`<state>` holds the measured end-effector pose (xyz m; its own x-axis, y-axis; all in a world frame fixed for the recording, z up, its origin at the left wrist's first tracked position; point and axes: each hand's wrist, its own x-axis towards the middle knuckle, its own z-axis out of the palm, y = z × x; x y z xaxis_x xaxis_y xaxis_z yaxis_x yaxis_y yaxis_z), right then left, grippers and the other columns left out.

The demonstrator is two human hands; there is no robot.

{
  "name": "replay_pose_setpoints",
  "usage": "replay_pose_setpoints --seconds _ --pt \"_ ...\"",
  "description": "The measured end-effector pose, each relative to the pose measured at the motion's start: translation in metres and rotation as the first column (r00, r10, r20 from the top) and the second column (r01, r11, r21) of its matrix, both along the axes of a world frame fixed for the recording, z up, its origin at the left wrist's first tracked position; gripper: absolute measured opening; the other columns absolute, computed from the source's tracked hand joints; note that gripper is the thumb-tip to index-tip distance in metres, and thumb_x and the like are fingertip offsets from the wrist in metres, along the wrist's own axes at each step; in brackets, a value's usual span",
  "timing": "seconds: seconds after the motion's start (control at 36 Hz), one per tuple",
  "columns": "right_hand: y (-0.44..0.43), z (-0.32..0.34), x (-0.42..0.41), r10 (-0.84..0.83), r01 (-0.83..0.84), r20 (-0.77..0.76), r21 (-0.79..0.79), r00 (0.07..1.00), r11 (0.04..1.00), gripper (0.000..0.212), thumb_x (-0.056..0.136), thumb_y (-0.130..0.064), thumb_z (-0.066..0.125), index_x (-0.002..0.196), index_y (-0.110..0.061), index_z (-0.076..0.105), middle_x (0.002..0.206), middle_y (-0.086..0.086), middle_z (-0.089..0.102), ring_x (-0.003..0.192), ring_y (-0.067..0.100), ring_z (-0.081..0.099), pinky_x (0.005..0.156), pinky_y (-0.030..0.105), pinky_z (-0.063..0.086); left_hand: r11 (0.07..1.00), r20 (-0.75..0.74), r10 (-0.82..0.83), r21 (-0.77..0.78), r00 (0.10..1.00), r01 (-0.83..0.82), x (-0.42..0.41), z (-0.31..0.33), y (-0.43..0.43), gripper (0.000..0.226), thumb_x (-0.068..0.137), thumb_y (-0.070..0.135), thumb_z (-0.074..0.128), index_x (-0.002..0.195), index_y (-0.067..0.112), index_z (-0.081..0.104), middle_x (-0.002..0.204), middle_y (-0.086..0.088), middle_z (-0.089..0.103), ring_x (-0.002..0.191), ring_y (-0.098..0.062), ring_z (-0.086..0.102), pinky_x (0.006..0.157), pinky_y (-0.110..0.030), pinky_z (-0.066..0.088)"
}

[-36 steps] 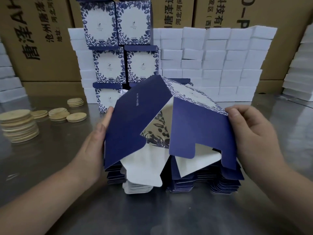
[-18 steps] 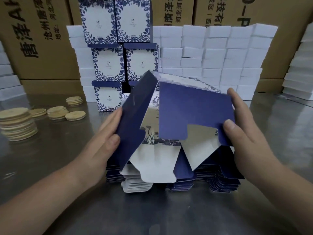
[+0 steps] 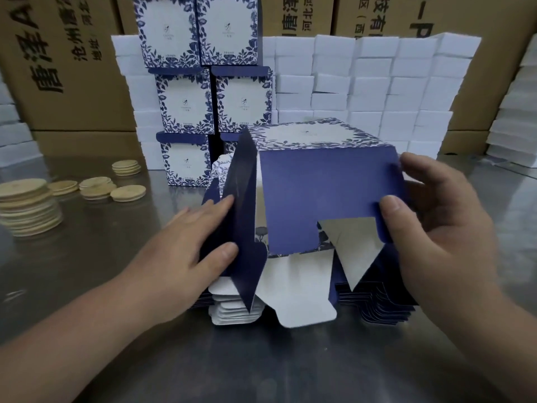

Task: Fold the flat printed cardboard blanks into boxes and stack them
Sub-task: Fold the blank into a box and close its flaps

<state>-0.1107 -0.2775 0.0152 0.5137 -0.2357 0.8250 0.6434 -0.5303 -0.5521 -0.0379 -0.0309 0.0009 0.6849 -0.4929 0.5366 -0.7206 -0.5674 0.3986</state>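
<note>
Head view: a half-opened box [image 3: 325, 196], dark blue with a white floral top panel, is held above the pile of flat blanks [image 3: 386, 306] at the middle of the steel surface [image 3: 261, 367]. Its white bottom flaps hang down in front of the pile and hide part of it. The left hand [image 3: 189, 251] lies flat against the box's left side panel, fingers [image 3: 215, 207] stretched out and close together, thumb on the panel's near edge. The right hand [image 3: 441, 237] pinches the front blue panel at its right edge, thumb in front, the other fingers behind the board. Directly behind the box, finished boxes [image 3: 186, 103] stand stacked in two columns, the lower ones partly blocked by it. Behind and to the right of these rises a wall of white foam blocks [image 3: 377, 82], backed by brown cartons [image 3: 66, 68] with printed characters. Left on the surface lie stacks of round wooden discs [image 3: 26, 207], well apart from the hands.
</note>
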Motion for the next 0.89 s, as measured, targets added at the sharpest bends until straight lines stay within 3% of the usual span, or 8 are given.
replay_pose_setpoints --seconds 0.08,0.19,0.33,0.47,0.58,0.72,0.83,0.89 --pt "0.003 -0.002 -0.002 0.055 -0.055 0.007 -0.006 0.998 0.998 0.035 0.076 -0.069 0.057 0.109 -0.061 0.050 0.115 -0.027 0.059 0.108 0.002 0.059 0.089 0.022 0.049 1.000 0.004 0.023 -0.021 1.000 -0.023 -0.003 0.002 -0.002 0.085 0.071 0.064 0.030 0.144 0.021 0.032 0.148 0.011 0.035 0.135 -0.003 0.031 0.111 -0.033 0.028" --pt "0.004 -0.005 -0.003 0.178 -0.176 0.011 -0.101 0.984 0.979 0.040 0.079 -0.064 0.058 0.117 -0.056 0.048 0.127 -0.032 0.050 0.121 -0.005 0.048 0.096 0.011 0.040 0.989 -0.013 -0.041 -0.142 0.999 0.039 -0.010 0.004 -0.003 0.076 0.076 0.053 0.040 0.146 0.024 0.030 0.141 0.012 0.043 0.128 -0.003 0.042 0.103 -0.043 0.040" --pt "0.006 -0.005 -0.002 0.119 -0.140 -0.082 -0.331 0.989 0.933 0.076 0.067 -0.043 0.067 0.129 -0.061 0.028 0.146 -0.035 0.026 0.134 -0.006 0.031 0.094 0.000 0.029 0.974 0.012 -0.096 -0.205 0.995 0.096 -0.014 0.003 -0.006 0.088 0.075 0.068 0.043 0.149 0.026 0.022 0.139 0.031 0.038 0.127 0.011 0.037 0.098 -0.022 0.039" --pt "0.008 -0.007 -0.001 0.032 -0.056 -0.072 -0.355 0.997 0.933 0.070 0.070 -0.034 0.057 0.129 -0.059 0.027 0.143 -0.044 0.019 0.129 -0.016 0.029 0.083 -0.007 0.029 0.988 0.067 -0.002 -0.157 0.998 0.012 -0.022 0.006 -0.012 0.101 0.058 0.064 0.051 0.148 0.031 0.020 0.144 0.027 0.029 0.133 0.001 0.030 0.097 -0.035 0.034" --pt "0.005 -0.008 0.001 0.004 -0.022 -0.045 -0.402 0.999 0.915 0.063 0.076 -0.025 0.047 0.135 -0.038 0.032 0.149 -0.020 0.024 0.132 -0.016 0.024 0.087 -0.007 0.026 0.980 0.072 0.059 -0.193 0.996 -0.044 -0.030 0.010 -0.017 0.101 0.053 0.060 0.052 0.144 0.051 0.008 0.134 0.044 0.024 0.127 0.009 0.031 0.095 -0.024 0.033" --pt "0.004 -0.009 0.002 -0.014 -0.002 -0.032 -0.453 0.999 0.891 0.064 0.080 -0.017 0.038 0.143 -0.028 0.027 0.153 -0.017 0.023 0.139 -0.005 0.021 0.104 0.006 0.023 0.956 0.130 0.024 -0.293 0.991 0.016 -0.029 0.008 -0.015 0.082 0.069 0.045 0.048 0.143 0.045 0.013 0.141 0.031 0.032 0.128 0.012 0.034 0.099 -0.021 0.037" --pt "0.006 -0.005 -0.001 0.006 -0.021 -0.041 -0.380 0.999 0.925 0.068 0.076 -0.018 0.035 0.136 -0.048 0.026 0.135 -0.048 0.028 0.120 -0.023 0.035 0.083 -0.006 0.030 0.951 0.294 -0.015 -0.292 0.956 0.105 -0.026 0.007 -0.011 0.059 0.078 0.024 0.042 0.134 0.038 0.028 0.145 0.015 0.033 0.130 0.005 0.035 0.102 -0.017 0.035" --pt "0.005 -0.006 -0.001 0.027 -0.039 -0.037 -0.378 0.999 0.925 0.061 0.076 -0.017 0.034 0.130 -0.046 0.030 0.137 -0.047 0.027 0.122 -0.018 0.038 0.089 -0.003 0.030 0.967 0.357 0.007 -0.242 0.934 0.085 -0.025 0.009 -0.010 0.051 0.079 0.018 0.039 0.129 0.029 0.041 0.141 0.008 0.030 0.123 0.015 0.032 0.098 -0.006 0.029"
